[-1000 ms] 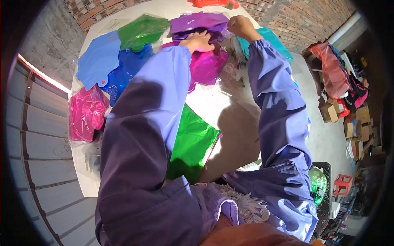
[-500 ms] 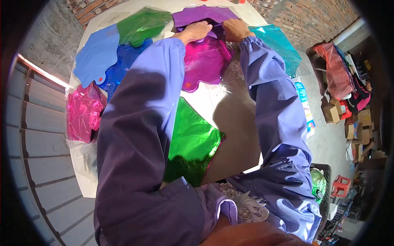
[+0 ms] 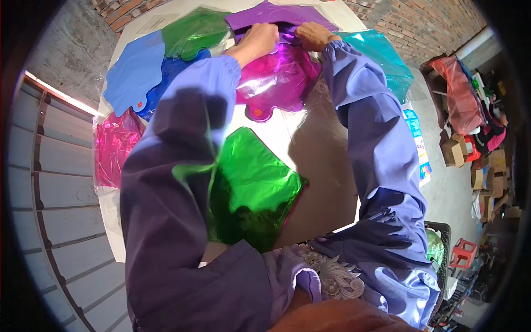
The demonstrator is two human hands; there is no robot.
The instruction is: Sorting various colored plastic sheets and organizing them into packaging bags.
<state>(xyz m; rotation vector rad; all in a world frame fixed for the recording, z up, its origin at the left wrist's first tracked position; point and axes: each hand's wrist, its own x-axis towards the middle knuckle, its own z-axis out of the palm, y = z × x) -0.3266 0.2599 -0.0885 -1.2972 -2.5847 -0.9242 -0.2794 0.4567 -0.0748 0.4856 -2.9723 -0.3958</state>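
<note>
At the far edge of the table, a purple scalloped foil piece, flat like an uninflated foil balloon, lies with its near edge raised over a dark gap. My left hand is closed on the left part of that edge, fingers curled inward. Just to its right, my right hand pinches the same edge, its fingertips partly hidden. Nearer to me lies a magenta foil piece in clear plastic, with a rounded tab. A shiny green foil piece rests between my forearms, partly covered by the left sleeve.
Light blue, green, dark blue and pink foil pieces lie at the left of the white table. Teal foil is on the right. Beyond stand cardboard boxes and a red stool.
Both hands have shifted slightly left, and the purple piece's near edge is lifted more. The magenta piece shows more fully. My left forearm has moved left, uncovering more green foil.
</note>
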